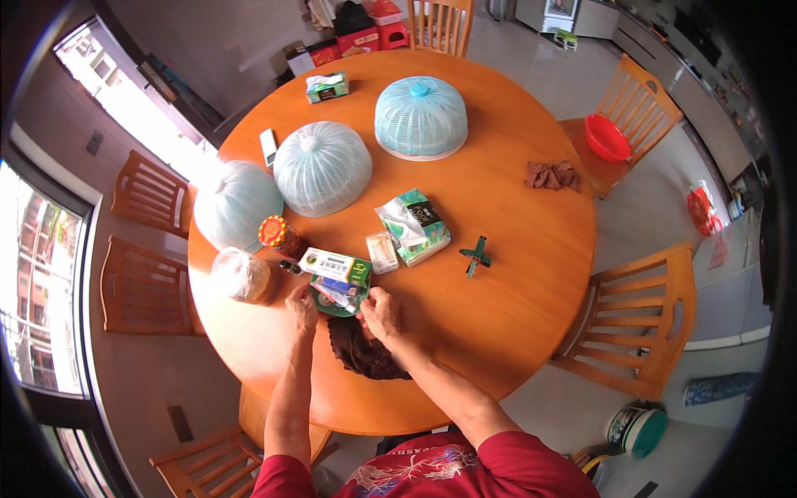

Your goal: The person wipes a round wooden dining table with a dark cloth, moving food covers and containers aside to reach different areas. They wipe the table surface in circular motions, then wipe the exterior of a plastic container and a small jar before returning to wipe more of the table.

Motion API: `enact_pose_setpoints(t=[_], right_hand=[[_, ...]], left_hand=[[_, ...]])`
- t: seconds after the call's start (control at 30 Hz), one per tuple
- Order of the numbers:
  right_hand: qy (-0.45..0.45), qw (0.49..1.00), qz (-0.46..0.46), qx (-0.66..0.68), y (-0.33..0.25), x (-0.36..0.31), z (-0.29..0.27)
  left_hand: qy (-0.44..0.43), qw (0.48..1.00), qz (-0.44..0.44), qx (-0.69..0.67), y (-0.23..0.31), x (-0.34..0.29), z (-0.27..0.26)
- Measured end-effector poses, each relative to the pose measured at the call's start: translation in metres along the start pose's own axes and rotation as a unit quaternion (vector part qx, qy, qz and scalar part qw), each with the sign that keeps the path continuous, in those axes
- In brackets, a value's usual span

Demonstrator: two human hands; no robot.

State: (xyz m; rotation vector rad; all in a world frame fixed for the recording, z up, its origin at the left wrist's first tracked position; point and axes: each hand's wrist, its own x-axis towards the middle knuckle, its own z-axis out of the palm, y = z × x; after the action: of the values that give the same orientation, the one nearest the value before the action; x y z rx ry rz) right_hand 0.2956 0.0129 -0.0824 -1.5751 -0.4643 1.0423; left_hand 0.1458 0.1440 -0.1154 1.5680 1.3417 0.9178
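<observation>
Both hands are at a small green tray (pixel 336 312) near the front of a round wooden table. My left hand (pixel 301 307) grips its left side with curled fingers. At the right side, my right hand (pixel 380 314) pinches the rim, fingertips partly hidden. In the tray lie a blue-and-white tube (pixel 336 294) and other small packets; a white-and-green box (pixel 334 266) rests across its far end. A dark brown cloth (pixel 365 353) lies crumpled on the table just below the tray, beside my right wrist.
Left of the tray stand a clear plastic tub (pixel 241 275), a red-lidded jar (pixel 282 236) and a tiny dark bottle (pixel 290 267). A small carton (pixel 382 252), tissue pack (pixel 423 228) and green cross-shaped piece (pixel 476 256) lie rightward. Mesh food covers (pixel 322 170) stand farther back; chairs (pixel 635 319) surround the table.
</observation>
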Motion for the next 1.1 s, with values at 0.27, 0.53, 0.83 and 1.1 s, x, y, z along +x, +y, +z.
enact_pose_setpoints(t=[0.27, 0.53, 0.83, 1.1], right_hand=[[0.178, 0.926, -0.276, -0.185, -0.030, -0.031, -0.059], [0.252, 0.841, -0.244, -0.411, -0.051, 0.010, -0.199], [0.117, 0.872, -0.350, -0.321, -0.021, -0.023, -0.138], [0.046, 0.868, -0.374, -0.323, -0.004, -0.003, -0.060]], left_hand=[[0.027, 0.999, 0.008, 0.039, -0.020, 0.001, -0.009], [0.012, 0.976, 0.166, 0.141, 0.077, -0.112, 0.007], [-0.170, 0.923, 0.182, 0.294, 0.083, -0.194, 0.022], [-0.015, 0.998, 0.038, 0.041, 0.072, -0.212, 0.013]])
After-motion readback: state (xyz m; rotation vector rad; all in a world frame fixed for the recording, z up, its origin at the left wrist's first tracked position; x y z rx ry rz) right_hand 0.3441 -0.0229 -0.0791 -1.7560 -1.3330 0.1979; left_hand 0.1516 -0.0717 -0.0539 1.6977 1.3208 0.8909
